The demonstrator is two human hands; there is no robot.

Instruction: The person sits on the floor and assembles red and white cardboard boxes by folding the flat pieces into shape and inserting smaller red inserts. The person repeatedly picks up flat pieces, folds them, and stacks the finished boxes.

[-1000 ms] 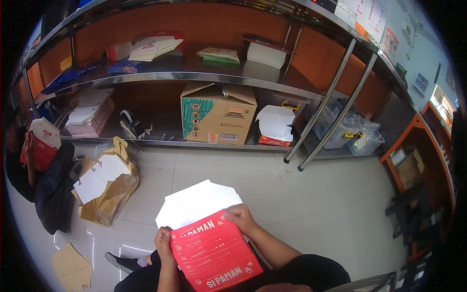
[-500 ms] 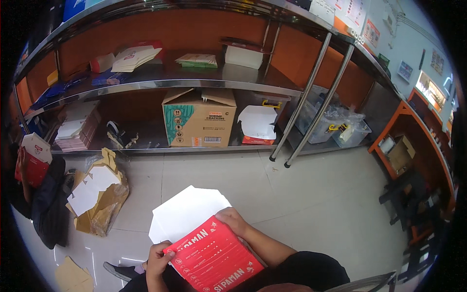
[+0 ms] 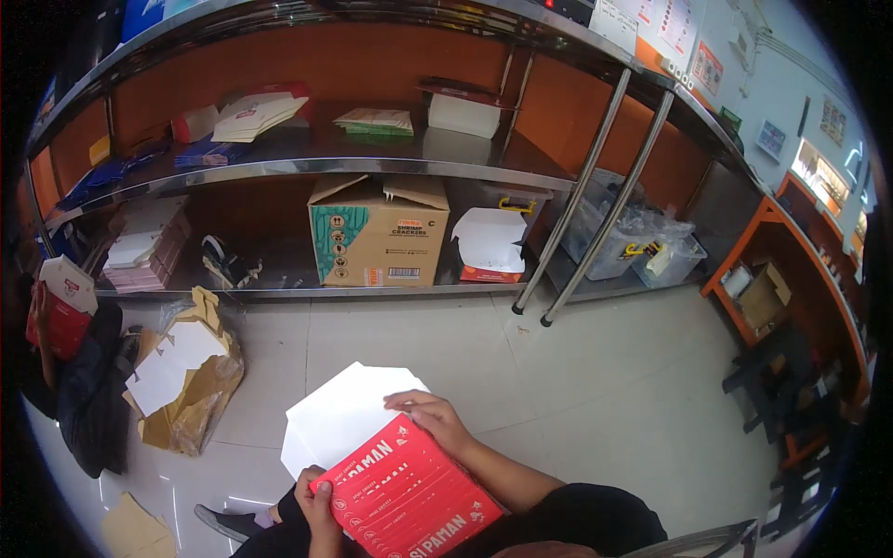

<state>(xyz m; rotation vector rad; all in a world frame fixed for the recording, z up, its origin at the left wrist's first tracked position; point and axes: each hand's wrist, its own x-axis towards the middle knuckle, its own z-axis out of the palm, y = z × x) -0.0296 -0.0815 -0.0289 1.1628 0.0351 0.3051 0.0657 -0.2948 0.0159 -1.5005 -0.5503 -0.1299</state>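
Observation:
On my lap lies a stack of flat red takeaway-box blanks (image 3: 400, 493), overlapped so that white print shows in rows. A large white panel with cut corners (image 3: 344, 409) spreads out beyond the stack's far edge. My left hand (image 3: 319, 507) grips the stack's left corner, its thumb on the red face and its fingers mostly hidden. At the far right corner, my right hand (image 3: 433, 418) rests with fingers stretched out over the white panel's edge.
A torn brown wrapper with white blanks (image 3: 181, 372) lies on the floor at left, beside another person holding a red-and-white box (image 3: 65, 307). Steel shelves ahead carry a brown carton (image 3: 381, 232), an open white box (image 3: 490, 244) and stacked blanks (image 3: 149, 244). Plastic bins (image 3: 600, 242) stand behind steel legs.
My right hand has loosened from the stack's corner, its fingers now extended left over the white panel. My left hand keeps its grip, with the wrist turned slightly. The view has shifted a little.

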